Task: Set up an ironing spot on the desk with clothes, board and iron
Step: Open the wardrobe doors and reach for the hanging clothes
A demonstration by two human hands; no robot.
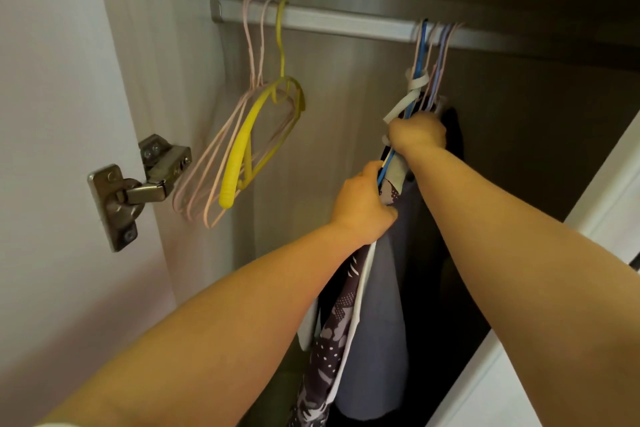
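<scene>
- At the far left of the frame, a pale wardrobe door (45,149) stands swung open, with a metal hinge (138,184) fixed at mid height.
- Right of the hinge, a thick yellow plastic hanger (242,156) and several thin pale pink hangers (204,180) hang bare and tilted from the left end of a silver metal clothes rail (346,22), which runs across the top of the frame.
- At the centre, the left hand (363,204) is curled tight round a dark patterned garment with a white edge (341,308) and the lower part of a thin blue hanger (398,149).
- Just above and to the right, the right hand (417,132) clamps a bunch of hangers below their hooks; the hooks sit on the rail.
- Below the hands, a plain grey-blue garment (377,340) hangs beside the patterned one, touching it.
- Behind, the grey wood-grain back wall of the wardrobe (346,107) darkens toward the right.
- At the lower right, a white door edge (519,374) crosses the corner.
</scene>
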